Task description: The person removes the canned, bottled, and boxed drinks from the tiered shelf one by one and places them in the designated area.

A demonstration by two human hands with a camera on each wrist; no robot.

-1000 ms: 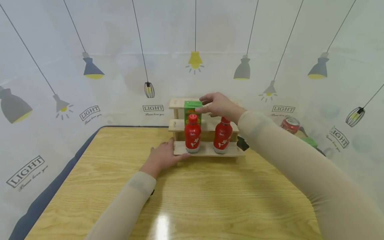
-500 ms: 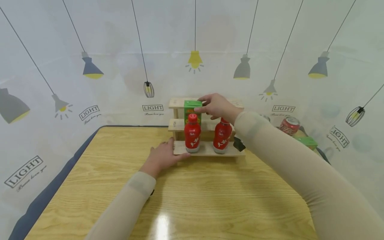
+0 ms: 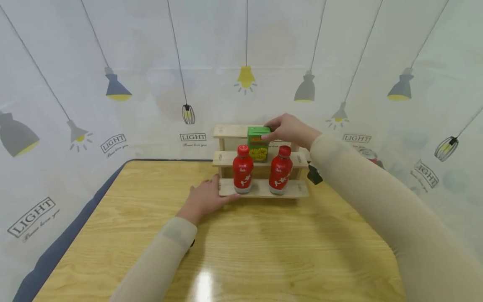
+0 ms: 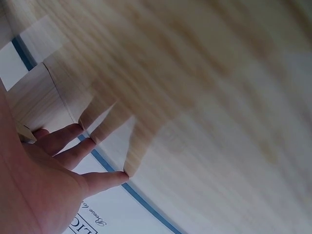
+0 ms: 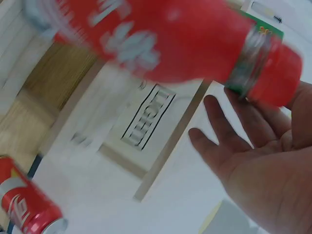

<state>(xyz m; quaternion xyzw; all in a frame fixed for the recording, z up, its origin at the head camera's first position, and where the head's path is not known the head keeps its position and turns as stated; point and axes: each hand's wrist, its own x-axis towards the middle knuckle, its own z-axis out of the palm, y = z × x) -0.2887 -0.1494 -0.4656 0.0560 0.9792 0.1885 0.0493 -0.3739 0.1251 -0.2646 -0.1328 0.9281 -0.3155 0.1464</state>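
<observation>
We pinch green carton (image 3: 258, 144) in right grip (image 3: 289, 129), midway up shelf (image 3: 227, 158); left grip (image 3: 206, 196) spread, touching shelf's left end.

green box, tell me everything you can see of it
The green box looks like a flat-topped card carton, with orange-red lettering above yellow flowers. It is upright at the middle shelf; whether its base touches is unclear. The right hand pinches its upper right part, and the left bottle hides its lower left corner.
</observation>
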